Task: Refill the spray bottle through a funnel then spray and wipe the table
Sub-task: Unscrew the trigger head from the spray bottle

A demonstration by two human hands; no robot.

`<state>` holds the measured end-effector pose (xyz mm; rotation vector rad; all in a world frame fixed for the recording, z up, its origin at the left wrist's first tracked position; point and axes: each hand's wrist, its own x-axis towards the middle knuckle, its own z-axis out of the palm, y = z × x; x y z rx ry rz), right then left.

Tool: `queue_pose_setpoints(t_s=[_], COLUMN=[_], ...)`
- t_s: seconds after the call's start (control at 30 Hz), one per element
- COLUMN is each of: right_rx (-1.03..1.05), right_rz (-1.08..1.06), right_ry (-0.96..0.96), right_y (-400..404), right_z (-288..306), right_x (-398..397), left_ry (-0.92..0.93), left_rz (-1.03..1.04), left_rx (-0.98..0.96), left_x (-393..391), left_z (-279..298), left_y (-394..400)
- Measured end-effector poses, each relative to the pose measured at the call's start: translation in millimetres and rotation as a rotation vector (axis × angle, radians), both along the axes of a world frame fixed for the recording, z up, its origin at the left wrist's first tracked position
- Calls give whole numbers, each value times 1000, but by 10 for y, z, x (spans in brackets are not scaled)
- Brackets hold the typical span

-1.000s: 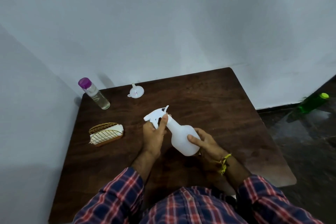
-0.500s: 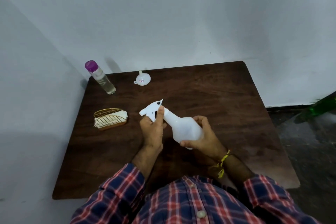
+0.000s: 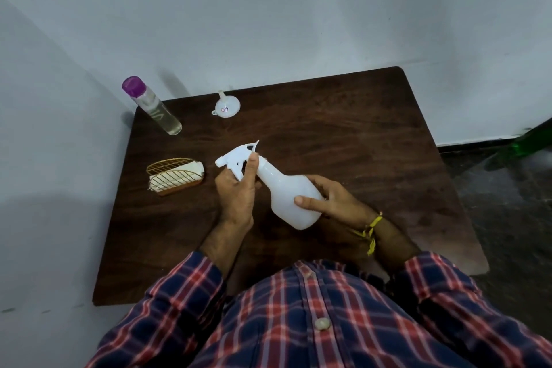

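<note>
The white spray bottle (image 3: 291,194) was held tilted above the middle of the dark wooden table (image 3: 343,134), its trigger head pointing away and to the left. The left hand (image 3: 237,193) was wrapped around the neck just under the trigger head, thumb up along it. The right hand (image 3: 331,199) cupped the body from the right, fingers closed round it. A small white funnel (image 3: 226,106) lay near the far edge, apart from the clear bottle with a purple cap (image 3: 150,104) at the far left corner. Beside the left hand stood a gold wire holder with a white cloth (image 3: 176,176).
</note>
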<state>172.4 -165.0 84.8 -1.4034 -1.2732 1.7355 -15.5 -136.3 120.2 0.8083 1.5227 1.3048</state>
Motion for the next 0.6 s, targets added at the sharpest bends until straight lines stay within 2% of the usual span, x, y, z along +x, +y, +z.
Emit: queue_pose_setpoints(t_s=[0.13,0.17,0.27,0.33,0.47,0.5,0.6], right_rx=[173,143,-48,-23,252,237,30], right_rz=[-10,22,63,40,30,66,137], right_ry=[-317,-295,-68,-35,-420,-406,-153], right_y=[-88,-68,22,9,-72,-55,17], right_z=[10,35,92,128,74,81,116], right_x=[-65,-71,14,27,-62,-67,3], left_ry=[4,6,36,49,37,47,93], left_rz=[43,27,-35,-43,-3,-12,-90], left_rx=[-35,-40,8,31,25,33,49], left_x=[51,60,47,51,148,160,150], left_z=[-19,-14,31,58,112,123,127], left_y=[-45,-45,-28,-14,-28,-30,-29])
